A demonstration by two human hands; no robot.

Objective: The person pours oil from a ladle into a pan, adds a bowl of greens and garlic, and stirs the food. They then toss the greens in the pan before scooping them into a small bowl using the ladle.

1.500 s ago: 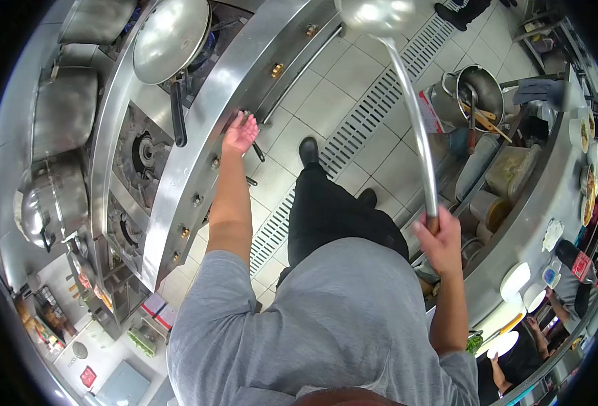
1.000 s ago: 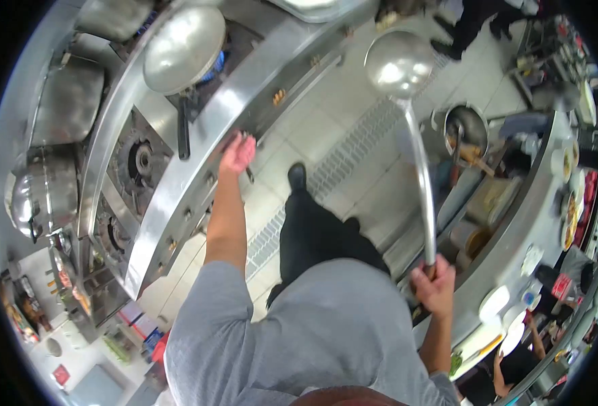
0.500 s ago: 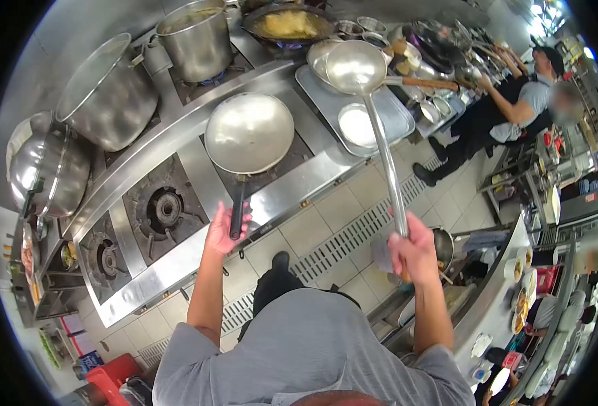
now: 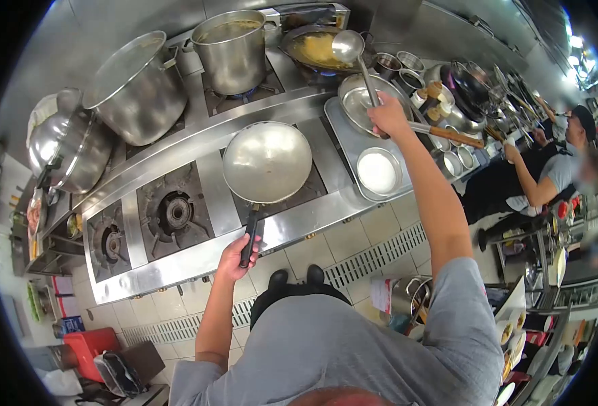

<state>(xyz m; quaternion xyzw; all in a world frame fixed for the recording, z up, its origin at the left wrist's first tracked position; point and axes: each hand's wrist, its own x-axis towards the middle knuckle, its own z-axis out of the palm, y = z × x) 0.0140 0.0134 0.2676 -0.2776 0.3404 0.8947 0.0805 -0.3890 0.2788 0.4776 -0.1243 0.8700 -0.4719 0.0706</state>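
A metal wok (image 4: 267,162) sits on a front burner, and my left hand (image 4: 237,257) is closed round its black handle (image 4: 250,233). Stretched out toward the back, my right hand (image 4: 388,116) grips the metal handle of a large ladle (image 4: 348,47). The ladle's bowl overlaps the right side of a dark wok (image 4: 295,46) at the rear, where yellow food (image 4: 319,49) lies over a blue flame. Below my right hand, a strainer-like round pan with a wooden handle (image 4: 456,135) rests on a metal tray (image 4: 343,145) beside a container of white contents (image 4: 379,172).
Two big stockpots (image 4: 230,57) (image 4: 140,95) stand along the back left, near a domed metal vessel (image 4: 62,145). Bare burners (image 4: 177,211) lie left of the wok. Small containers (image 4: 410,62) and a co-worker (image 4: 549,159) are on the right. A floor drain grate (image 4: 373,257) runs behind the stove front.
My right hand has swung the ladle forward and up, from beside my body to the rear wok. My left hand has closed round the front wok's handle.
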